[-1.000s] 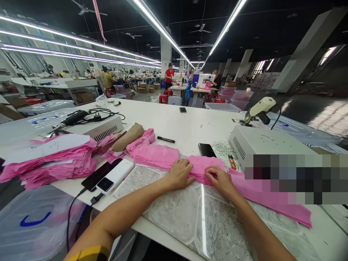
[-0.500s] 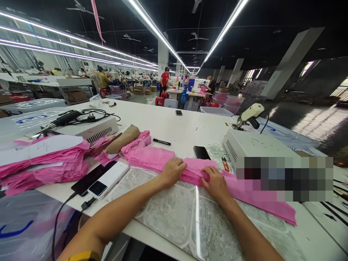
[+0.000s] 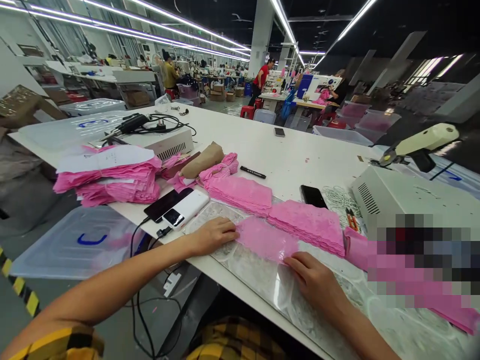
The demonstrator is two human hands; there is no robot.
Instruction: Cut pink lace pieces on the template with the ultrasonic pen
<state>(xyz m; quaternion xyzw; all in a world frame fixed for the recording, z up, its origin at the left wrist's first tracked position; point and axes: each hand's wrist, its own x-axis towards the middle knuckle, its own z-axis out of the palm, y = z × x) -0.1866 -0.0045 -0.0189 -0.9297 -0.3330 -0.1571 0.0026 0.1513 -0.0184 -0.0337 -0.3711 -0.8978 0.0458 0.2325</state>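
Observation:
A single pink fabric piece lies over the clear plastic-covered mat in front of me. At its left edge, the fingers of my left hand are closed on the cloth. My right hand pinches its near right corner. Just beyond it are two neat stacks of pink cut fabric, a left stack and a right stack, with a small gap between them. A longer pink strip continues to the right, partly hidden by a blurred patch.
Left of the mat lie a white power bank and a dark phone. A tied pink bundle sits behind them. A black marker, another phone, orange snips and a grey machine box are farther back.
One pink piece has come off the right stack and now lies nearer me on the mat. Both hands moved toward me with it, and my view turned left and down.

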